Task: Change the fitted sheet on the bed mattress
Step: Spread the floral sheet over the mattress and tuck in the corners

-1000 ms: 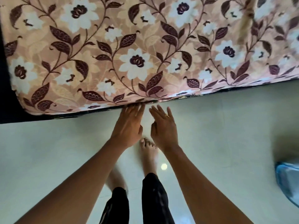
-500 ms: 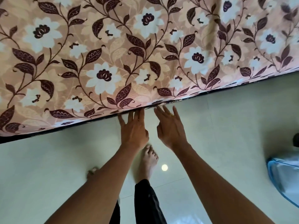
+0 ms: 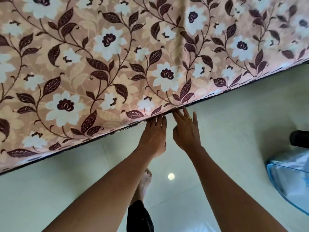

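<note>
The fitted sheet (image 3: 117, 64), peach with white flowers and dark brown leaves, is spread over the mattress, which is hidden beneath it. The sheet fills the upper part of the view, and its lower edge runs in a slant from low on the left to high on the right. Both hands meet this edge near the middle. The left hand (image 3: 153, 136) is flat, its fingers straight and close together, the tips touching the edge and holding nothing. The right hand (image 3: 186, 131), just beside it, also has straight fingers, slightly spread, and grips nothing; the tips reach the edge, and one finger carries a gold ring (image 3: 189, 117). Below is a pale tiled floor (image 3: 50, 190) with a bare foot (image 3: 145, 181) and a black trouser leg (image 3: 140, 216). At the right lies a blue plastic bag (image 3: 291, 178).
</note>
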A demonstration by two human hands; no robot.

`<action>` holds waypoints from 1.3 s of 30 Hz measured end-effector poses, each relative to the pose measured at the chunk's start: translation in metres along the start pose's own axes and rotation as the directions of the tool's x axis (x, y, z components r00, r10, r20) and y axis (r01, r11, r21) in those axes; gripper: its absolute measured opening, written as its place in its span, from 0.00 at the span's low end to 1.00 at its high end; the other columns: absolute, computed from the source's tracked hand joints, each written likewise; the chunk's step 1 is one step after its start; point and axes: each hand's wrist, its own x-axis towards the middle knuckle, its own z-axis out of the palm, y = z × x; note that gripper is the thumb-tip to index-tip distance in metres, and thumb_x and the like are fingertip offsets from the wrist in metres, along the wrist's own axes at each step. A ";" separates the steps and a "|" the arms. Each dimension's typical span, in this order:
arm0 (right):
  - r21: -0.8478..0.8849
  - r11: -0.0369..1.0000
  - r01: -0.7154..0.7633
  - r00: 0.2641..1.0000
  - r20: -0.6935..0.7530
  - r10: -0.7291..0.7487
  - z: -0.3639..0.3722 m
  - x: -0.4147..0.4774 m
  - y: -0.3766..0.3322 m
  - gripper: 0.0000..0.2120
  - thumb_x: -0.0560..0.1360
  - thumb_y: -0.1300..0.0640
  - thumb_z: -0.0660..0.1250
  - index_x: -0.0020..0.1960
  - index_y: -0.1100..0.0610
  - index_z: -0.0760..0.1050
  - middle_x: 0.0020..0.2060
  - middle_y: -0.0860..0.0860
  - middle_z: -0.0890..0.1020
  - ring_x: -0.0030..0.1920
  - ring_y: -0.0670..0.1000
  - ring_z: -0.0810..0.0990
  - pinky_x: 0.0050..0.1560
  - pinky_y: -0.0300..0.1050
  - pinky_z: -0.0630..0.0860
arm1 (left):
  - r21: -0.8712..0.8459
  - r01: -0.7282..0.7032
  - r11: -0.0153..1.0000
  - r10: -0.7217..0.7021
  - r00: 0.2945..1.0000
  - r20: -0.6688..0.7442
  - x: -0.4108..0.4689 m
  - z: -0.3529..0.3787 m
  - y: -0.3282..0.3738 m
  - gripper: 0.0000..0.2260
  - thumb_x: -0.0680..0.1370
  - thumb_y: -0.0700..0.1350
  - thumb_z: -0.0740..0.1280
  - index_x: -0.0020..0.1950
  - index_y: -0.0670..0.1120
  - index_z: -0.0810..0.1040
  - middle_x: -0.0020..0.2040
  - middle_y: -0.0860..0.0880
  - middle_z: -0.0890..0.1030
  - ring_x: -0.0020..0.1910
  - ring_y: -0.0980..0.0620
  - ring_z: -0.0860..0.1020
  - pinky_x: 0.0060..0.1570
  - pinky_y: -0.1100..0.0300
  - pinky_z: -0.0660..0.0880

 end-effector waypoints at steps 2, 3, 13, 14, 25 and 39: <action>0.045 0.997 -0.059 0.998 -0.032 0.061 -0.003 0.006 0.003 0.41 0.70 0.65 0.64 0.82 0.53 0.59 0.80 0.47 0.63 0.82 0.57 0.53 0.81 0.64 0.50 | 0.048 0.023 0.999 -0.025 0.999 0.031 -0.002 0.004 0.006 0.43 0.78 0.54 0.67 0.83 0.39 0.45 0.82 0.34 0.44 0.81 0.33 0.45 0.79 0.38 0.49; 0.056 0.993 -0.109 0.994 -0.008 0.109 -0.002 0.012 0.003 0.41 0.71 0.64 0.64 0.82 0.52 0.58 0.81 0.47 0.62 0.83 0.58 0.51 0.80 0.65 0.49 | 0.069 0.032 0.997 -0.035 0.999 0.033 -0.002 0.005 0.010 0.44 0.78 0.55 0.68 0.83 0.40 0.46 0.82 0.33 0.42 0.81 0.33 0.44 0.78 0.36 0.49; 0.135 0.970 -0.204 0.963 0.203 0.174 -0.015 -0.045 -0.028 0.43 0.75 0.61 0.64 0.84 0.54 0.46 0.84 0.49 0.50 0.83 0.58 0.46 0.81 0.63 0.50 | -0.161 0.036 0.986 -0.035 0.999 0.010 -0.027 -0.061 0.006 0.20 0.81 0.47 0.63 0.74 0.46 0.71 0.79 0.41 0.64 0.79 0.43 0.61 0.72 0.48 0.67; 0.161 0.962 -0.221 0.962 0.199 0.188 -0.025 -0.051 -0.036 0.42 0.75 0.62 0.63 0.84 0.55 0.47 0.83 0.50 0.51 0.83 0.57 0.47 0.81 0.61 0.50 | -0.149 0.003 0.989 -0.008 0.999 -0.033 -0.037 -0.071 0.001 0.20 0.81 0.45 0.64 0.73 0.45 0.72 0.77 0.42 0.67 0.77 0.43 0.64 0.71 0.49 0.68; 0.206 0.971 -0.118 0.986 0.138 0.091 -0.165 -0.067 -0.161 0.36 0.76 0.59 0.63 0.82 0.57 0.56 0.82 0.56 0.56 0.83 0.56 0.52 0.81 0.57 0.52 | -0.038 0.108 0.993 -0.108 0.994 -0.001 -0.169 -0.189 -0.070 0.26 0.77 0.45 0.65 0.76 0.47 0.69 0.77 0.40 0.67 0.77 0.39 0.65 0.74 0.42 0.65; 0.004 0.956 0.293 0.933 0.216 -0.287 -0.213 0.004 -0.303 0.34 0.70 0.53 0.72 0.74 0.56 0.67 0.79 0.58 0.64 0.81 0.60 0.57 0.76 0.61 0.59 | -0.177 0.475 0.862 -0.473 0.879 0.055 -0.235 -0.252 -0.184 0.30 0.80 0.47 0.62 0.82 0.49 0.59 0.80 0.41 0.59 0.79 0.40 0.58 0.75 0.44 0.62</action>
